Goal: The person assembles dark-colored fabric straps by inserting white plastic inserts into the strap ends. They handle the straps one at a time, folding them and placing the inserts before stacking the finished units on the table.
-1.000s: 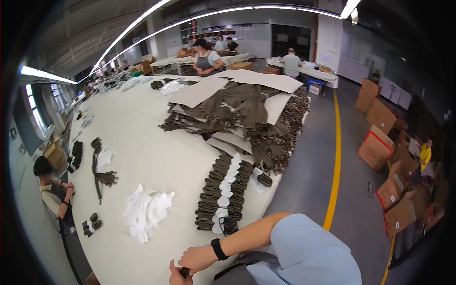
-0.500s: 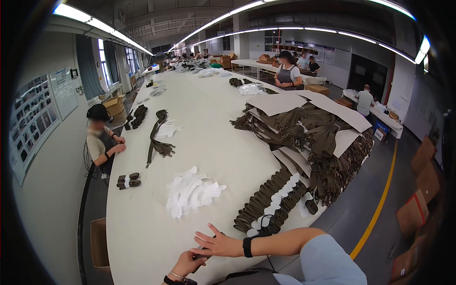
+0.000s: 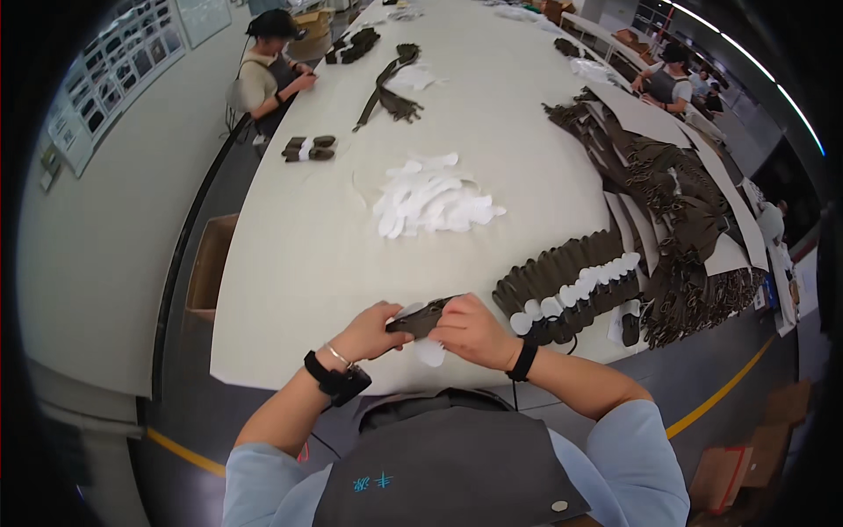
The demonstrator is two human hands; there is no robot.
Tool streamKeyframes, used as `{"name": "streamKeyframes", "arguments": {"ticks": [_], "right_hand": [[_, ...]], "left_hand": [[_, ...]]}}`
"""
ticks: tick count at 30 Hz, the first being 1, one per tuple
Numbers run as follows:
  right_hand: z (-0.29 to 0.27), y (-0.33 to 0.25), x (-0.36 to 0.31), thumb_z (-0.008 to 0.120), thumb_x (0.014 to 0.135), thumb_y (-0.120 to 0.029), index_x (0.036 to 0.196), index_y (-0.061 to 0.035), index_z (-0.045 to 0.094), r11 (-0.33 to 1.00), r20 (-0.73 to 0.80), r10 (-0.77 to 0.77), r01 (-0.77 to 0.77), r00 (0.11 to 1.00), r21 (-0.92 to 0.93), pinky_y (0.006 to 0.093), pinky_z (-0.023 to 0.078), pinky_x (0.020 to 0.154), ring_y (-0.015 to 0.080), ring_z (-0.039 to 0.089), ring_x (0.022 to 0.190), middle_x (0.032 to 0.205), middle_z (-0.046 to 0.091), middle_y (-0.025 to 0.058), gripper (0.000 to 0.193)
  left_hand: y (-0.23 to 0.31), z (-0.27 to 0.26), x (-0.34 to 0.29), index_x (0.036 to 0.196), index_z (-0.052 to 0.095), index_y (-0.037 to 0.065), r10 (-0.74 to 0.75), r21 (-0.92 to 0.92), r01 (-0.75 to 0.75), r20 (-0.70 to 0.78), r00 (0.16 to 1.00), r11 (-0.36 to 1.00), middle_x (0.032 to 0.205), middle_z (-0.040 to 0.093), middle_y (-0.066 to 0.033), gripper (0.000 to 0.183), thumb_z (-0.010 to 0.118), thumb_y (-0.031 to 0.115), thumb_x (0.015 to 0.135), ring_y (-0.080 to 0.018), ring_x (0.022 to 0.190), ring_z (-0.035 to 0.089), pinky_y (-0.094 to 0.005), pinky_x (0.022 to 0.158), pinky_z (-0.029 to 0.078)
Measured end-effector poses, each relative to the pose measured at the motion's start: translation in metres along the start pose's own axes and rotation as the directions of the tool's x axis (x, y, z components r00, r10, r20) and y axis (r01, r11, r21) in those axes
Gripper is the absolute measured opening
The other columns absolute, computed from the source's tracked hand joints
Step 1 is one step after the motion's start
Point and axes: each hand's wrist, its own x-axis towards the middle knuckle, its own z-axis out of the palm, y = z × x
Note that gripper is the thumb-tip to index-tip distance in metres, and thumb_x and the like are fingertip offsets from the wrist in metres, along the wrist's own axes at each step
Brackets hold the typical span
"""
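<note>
Over the near edge of the table, a folded dark olive strap bundle (image 3: 414, 323) is held between my two hands. My left hand (image 3: 373, 332) pinches its left end, thumb on the near side. At its right end, the fingers of my right hand (image 3: 474, 330) are bent and closed on it. A white paper strip (image 3: 429, 353) pokes out below the bundle, between the hands. Just to the right lies a row of similar strap bundles (image 3: 562, 285) with white bands. Farther off in the middle is a loose heap of white strips (image 3: 430, 202).
A tall heap of dark straps with metal hooks (image 3: 685, 198) and cardboard sheets (image 3: 637, 119) covers the right side. Banded bundles (image 3: 309, 148) and loose straps (image 3: 391, 88) lie farther left. Co-workers stand on both sides. A carton (image 3: 211, 263) sits left of the table.
The view has tipped downward. My right hand, spread over the strap earlier, has closed on its right end. The bundle and a white strip now show between my hands.
</note>
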Motion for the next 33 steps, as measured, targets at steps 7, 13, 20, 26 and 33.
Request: {"name": "streamKeyframes", "arguments": {"ticks": [7,13,20,26,33], "right_hand": [[0.024,-0.015,-0.007,0.073,0.080,-0.011,0.086,-0.0044,0.066,0.767,-0.033,0.586,-0.540,0.810,0.348,0.0405,0.040,0.092,0.0281,0.055,0.096,0.102,0.060,0.0070,0.011],[0.023,-0.018,0.003,0.066,0.090,-0.014,0.086,-0.0018,0.064,0.841,-0.063,0.534,-0.522,0.843,0.141,0.0409,0.040,0.091,0.0257,0.058,0.086,0.097,0.063,0.0076,0.013],[0.020,-0.011,-0.002,0.061,0.094,-0.012,0.085,0.0000,0.062,0.564,0.183,0.672,-0.656,0.718,0.502,0.0299,0.047,0.072,0.0216,0.058,0.079,0.100,0.064,0.0091,0.015],[0.020,-0.007,-0.008,0.067,0.086,-0.009,0.074,0.0011,0.057,0.677,0.301,0.580,-0.653,0.757,0.339,0.0322,0.046,0.068,0.0224,0.058,0.076,0.095,0.064,0.0123,0.018],[0.025,-0.010,-0.009,0.069,0.082,-0.009,0.069,0.0005,0.055,0.591,0.310,0.662,-0.729,0.683,0.346,0.0354,0.047,0.064,0.0257,0.059,0.070,0.088,0.064,0.0142,0.021]], "left_hand": [[0.011,0.022,-0.019,0.096,0.064,0.002,0.177,0.358,-0.116,-0.143,0.974,0.926,0.082,0.069,-0.0165,0.023,0.071,0.016,0.079,-0.0358,0.075,0.066,-0.0425,0.069,0.052],[0.016,0.029,-0.022,0.093,0.062,0.001,0.153,0.400,-0.077,-0.162,0.975,0.913,0.083,0.068,-0.0184,0.023,0.073,0.014,0.078,-0.0376,0.079,0.066,-0.0421,0.069,0.051],[0.000,0.039,-0.026,0.108,0.050,0.003,0.189,0.312,-0.119,-0.204,0.961,0.942,0.088,0.068,-0.0196,0.041,0.075,0.013,0.077,-0.0389,0.083,0.066,-0.0440,0.071,0.052],[-0.003,0.041,-0.030,0.111,0.048,0.004,0.160,0.260,-0.122,-0.130,0.979,0.958,0.090,0.068,-0.0188,0.045,0.076,0.013,0.077,-0.0380,0.084,0.067,-0.0433,0.071,0.052],[0.006,0.047,-0.036,0.116,0.045,0.006,0.142,0.303,-0.098,-0.129,0.981,0.948,0.089,0.068,-0.0188,0.049,0.074,0.012,0.078,-0.0388,0.083,0.067,-0.0443,0.070,0.052]]}}
